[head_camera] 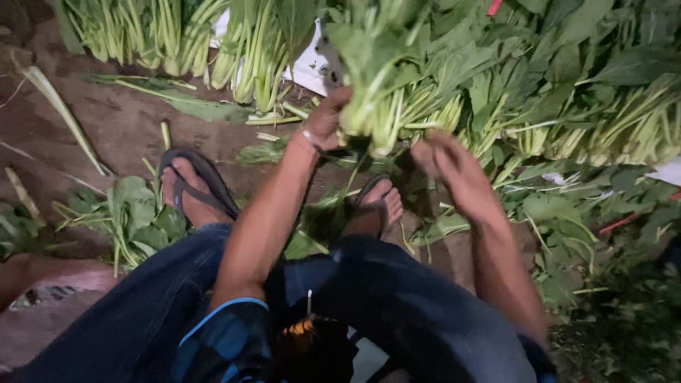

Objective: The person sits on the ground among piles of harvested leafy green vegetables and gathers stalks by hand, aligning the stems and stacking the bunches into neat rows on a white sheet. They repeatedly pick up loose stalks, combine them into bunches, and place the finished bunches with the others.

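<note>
Lap: dark blue trousers [397, 312] nearest the camera; both forearms reach out over them
Feet: dark rubber sandals [202, 181] on bare brown earth [120, 128], below and left of the hands
Left hand [328, 117]: fingers closed round the pale stem ends of a bunch of green leafy vegetables [383, 85]; bunch held upright
Right hand [443, 152]: blurred, just right of the bunch's base; fingers half curled, contact cannot be told
Beyond: heap of green leafy bundles [582, 92], right of and behind both hands
</note>
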